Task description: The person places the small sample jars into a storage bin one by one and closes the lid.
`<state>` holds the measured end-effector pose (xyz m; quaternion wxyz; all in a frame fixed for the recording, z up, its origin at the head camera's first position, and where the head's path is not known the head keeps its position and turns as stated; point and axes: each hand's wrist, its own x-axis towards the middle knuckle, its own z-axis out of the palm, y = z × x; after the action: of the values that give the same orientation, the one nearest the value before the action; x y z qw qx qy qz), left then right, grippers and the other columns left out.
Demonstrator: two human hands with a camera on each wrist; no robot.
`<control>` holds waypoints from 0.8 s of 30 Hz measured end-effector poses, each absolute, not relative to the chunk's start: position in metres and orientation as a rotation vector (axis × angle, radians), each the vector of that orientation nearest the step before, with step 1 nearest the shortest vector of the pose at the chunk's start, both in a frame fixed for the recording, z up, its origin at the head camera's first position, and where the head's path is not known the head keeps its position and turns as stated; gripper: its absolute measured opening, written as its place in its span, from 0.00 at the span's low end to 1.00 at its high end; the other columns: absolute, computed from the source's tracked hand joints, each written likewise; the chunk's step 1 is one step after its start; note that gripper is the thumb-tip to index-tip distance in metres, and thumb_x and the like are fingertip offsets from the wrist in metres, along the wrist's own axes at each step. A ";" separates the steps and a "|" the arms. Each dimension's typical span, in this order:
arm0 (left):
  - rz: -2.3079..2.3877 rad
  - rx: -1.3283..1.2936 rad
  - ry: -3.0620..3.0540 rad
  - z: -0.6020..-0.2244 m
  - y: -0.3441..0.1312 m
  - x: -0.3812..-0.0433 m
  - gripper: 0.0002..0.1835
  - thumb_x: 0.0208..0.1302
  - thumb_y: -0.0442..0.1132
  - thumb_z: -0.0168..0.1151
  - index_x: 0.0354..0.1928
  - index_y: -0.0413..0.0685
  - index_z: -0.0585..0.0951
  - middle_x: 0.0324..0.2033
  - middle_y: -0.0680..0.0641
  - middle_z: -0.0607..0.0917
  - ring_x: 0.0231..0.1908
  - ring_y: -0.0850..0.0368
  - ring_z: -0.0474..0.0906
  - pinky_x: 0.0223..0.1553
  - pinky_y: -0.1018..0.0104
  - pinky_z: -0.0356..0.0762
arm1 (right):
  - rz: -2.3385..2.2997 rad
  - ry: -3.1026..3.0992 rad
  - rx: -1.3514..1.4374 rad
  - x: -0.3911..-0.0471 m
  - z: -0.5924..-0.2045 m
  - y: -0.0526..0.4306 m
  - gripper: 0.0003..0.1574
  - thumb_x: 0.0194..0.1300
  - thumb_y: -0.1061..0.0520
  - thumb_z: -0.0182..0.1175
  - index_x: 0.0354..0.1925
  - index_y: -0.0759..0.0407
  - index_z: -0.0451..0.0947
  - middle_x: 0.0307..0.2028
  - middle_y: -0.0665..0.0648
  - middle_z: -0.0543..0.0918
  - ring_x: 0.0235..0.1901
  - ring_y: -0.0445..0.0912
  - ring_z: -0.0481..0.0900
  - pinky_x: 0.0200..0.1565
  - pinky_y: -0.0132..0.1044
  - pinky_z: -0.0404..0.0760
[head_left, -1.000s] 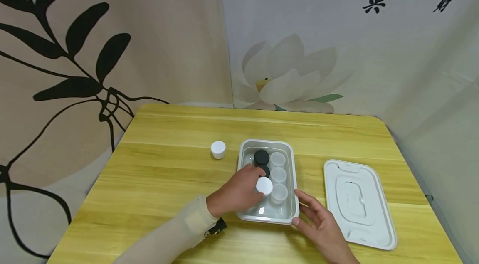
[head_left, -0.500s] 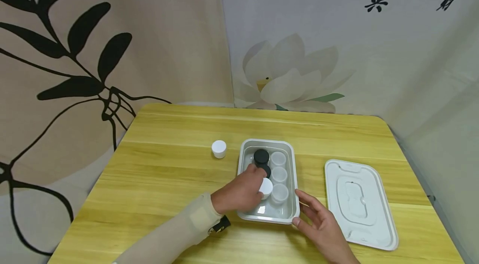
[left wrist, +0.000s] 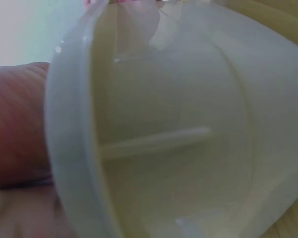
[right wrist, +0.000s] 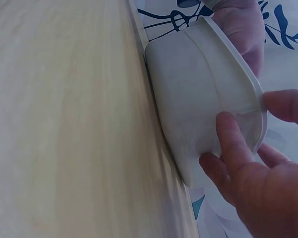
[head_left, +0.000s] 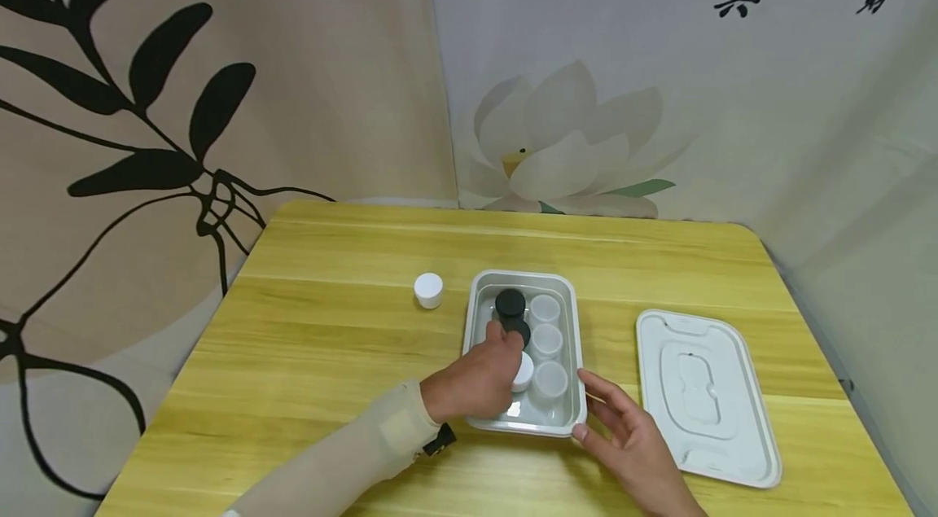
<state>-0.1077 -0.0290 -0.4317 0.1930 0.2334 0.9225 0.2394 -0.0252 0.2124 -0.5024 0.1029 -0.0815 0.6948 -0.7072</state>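
My left hand [head_left: 472, 374] reaches into a white plastic box [head_left: 579, 338] and grips a small round jar with a white lid [head_left: 523, 374], partly hidden behind the fingers. Beyond it in the same column are two black-lidded jars [head_left: 510, 304]. A column of translucent jars [head_left: 545, 342] runs along their right. Outside the box, my right hand [head_left: 623, 440] touches its near right corner. In the right wrist view its fingertips [right wrist: 227, 121] rest against the outer wall, with another digit at the rim. The left wrist view is mostly filled by the box wall [left wrist: 179, 99].
One white-lidded jar [head_left: 428, 290] stands on the wooden table [head_left: 352, 256], left of the box. The white box lid [head_left: 707, 399] lies flat to the right. Printed curtains [head_left: 352, 69] hang behind the table.
My left hand has shifted slightly to the right and lower, and the white-lidded jar in it has moved a little nearer the box's front. My right hand has stayed at the box corner.
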 end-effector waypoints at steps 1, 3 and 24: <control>0.658 0.658 2.596 -0.432 -0.029 -0.108 0.24 0.54 0.19 0.67 0.51 0.34 0.70 0.43 0.42 0.63 0.21 0.57 0.68 0.24 0.69 0.71 | -2.088 2.052 -0.241 -0.025 -0.502 0.212 0.42 0.70 0.70 0.65 0.77 0.66 0.63 0.74 0.50 0.72 0.67 0.36 0.78 0.56 0.36 0.86; 0.628 0.663 2.611 -0.432 -0.027 -0.107 0.25 0.54 0.19 0.68 0.52 0.33 0.70 0.43 0.42 0.63 0.20 0.57 0.68 0.23 0.69 0.71 | -2.089 2.052 -0.241 -0.026 -0.502 0.212 0.42 0.70 0.70 0.65 0.77 0.67 0.63 0.74 0.50 0.72 0.67 0.36 0.78 0.56 0.36 0.86; 0.526 0.694 2.646 -0.435 -0.026 -0.106 0.27 0.55 0.21 0.70 0.55 0.35 0.70 0.44 0.41 0.66 0.21 0.58 0.67 0.23 0.71 0.70 | -2.070 2.067 -0.221 -0.024 -0.499 0.210 0.42 0.69 0.70 0.66 0.77 0.67 0.63 0.74 0.49 0.72 0.67 0.35 0.78 0.56 0.36 0.87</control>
<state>-0.1063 -0.0263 -0.4348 0.1773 0.2453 0.9348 0.1858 -0.0240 0.2101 -0.4987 0.1038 -0.0751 0.7007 -0.7018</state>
